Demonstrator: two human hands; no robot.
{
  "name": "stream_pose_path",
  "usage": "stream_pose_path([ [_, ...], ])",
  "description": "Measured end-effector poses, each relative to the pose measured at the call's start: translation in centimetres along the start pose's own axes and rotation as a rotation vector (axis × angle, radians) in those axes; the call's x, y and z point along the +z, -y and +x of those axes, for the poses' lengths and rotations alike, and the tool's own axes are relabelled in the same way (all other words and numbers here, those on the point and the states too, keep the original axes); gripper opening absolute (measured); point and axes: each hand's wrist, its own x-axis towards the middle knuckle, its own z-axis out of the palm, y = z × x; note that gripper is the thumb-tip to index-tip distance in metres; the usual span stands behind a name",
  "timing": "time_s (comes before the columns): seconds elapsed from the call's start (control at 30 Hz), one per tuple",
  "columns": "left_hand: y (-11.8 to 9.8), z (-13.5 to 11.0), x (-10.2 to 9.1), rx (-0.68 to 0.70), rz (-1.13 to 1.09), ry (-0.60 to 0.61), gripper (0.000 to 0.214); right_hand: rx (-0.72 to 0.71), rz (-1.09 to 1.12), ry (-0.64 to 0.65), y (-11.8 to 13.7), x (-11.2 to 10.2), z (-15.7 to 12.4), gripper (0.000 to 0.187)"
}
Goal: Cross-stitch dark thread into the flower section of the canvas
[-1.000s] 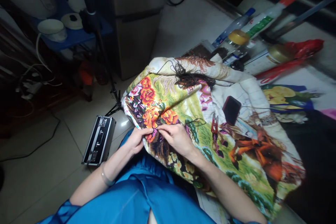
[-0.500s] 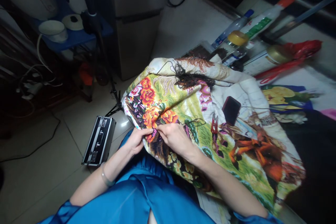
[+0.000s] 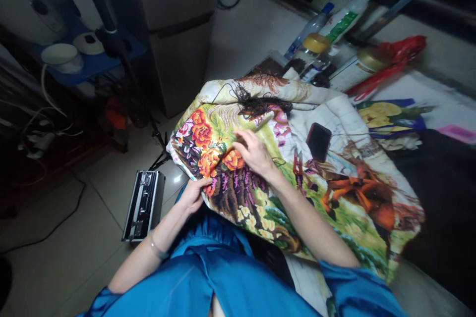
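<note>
A large colourful embroidered cloth (image 3: 334, 193) with orange flowers and a horse lies over my lap and the table. My left hand (image 3: 193, 194) grips the cloth's near edge, thumb on top and fingers underneath. My right hand (image 3: 255, 153) is lifted above the flower area, fingers curled in a pinch; what it holds is too small to make out. A tangle of dark thread (image 3: 260, 105) lies on the cloth beyond that hand. A dark phone (image 3: 319, 140) and small red scissors (image 3: 297, 164) rest on the cloth to the right.
Bottles and jars (image 3: 327, 44) and a red plastic bag (image 3: 390, 59) crowd the table's far side. A metal case (image 3: 143, 203) lies on the tiled floor at my left, by a tripod stand (image 3: 122, 59). Cables and a blue shelf (image 3: 92, 57) are at far left.
My right hand has risen from the cloth near my left hand and moved up and away toward the dark thread. My left hand keeps its grip on the edge. The view shifted slightly.
</note>
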Motion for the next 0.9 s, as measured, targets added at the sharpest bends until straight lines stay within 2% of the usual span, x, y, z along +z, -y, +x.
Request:
stream_pose_path([
  [0.07,0.0,0.4,-0.2,0.015,-0.004,0.026,0.053,-0.036,-0.058,0.01,-2.3,0.0,0.6,0.032],
  [0.17,-0.1,0.9,-0.4,0.039,0.007,0.064,0.053,-0.075,-0.148,0.136,-4.3,0.6,1.0,0.037],
  [0.4,-1.2,2.6,-1.4,-0.004,0.069,0.236,0.038,-0.069,-0.28,0.266,-5.5,1.9,2.9,0.055],
  [0.6,-2.1,3.3,-1.9,-0.104,0.125,0.316,0.031,-0.105,-0.336,0.242,-7.3,2.1,6.0,0.062],
  [0.73,-1.7,2.5,-2.5,-0.044,0.136,0.224,0.03,-0.143,-0.305,0.151,-7.9,2.2,6.6,0.061],
  [0.8,-1.1,1.6,-3.6,0.001,0.162,0.1,0.026,-0.154,-0.284,0.071,-8.1,2.2,6.5,0.06],
  [0.9,0.1,-0.2,-6.2,0.016,0.21,-0.114,0.017,-0.15,-0.262,-0.046,-8.3,2.2,6.4,0.064],
])
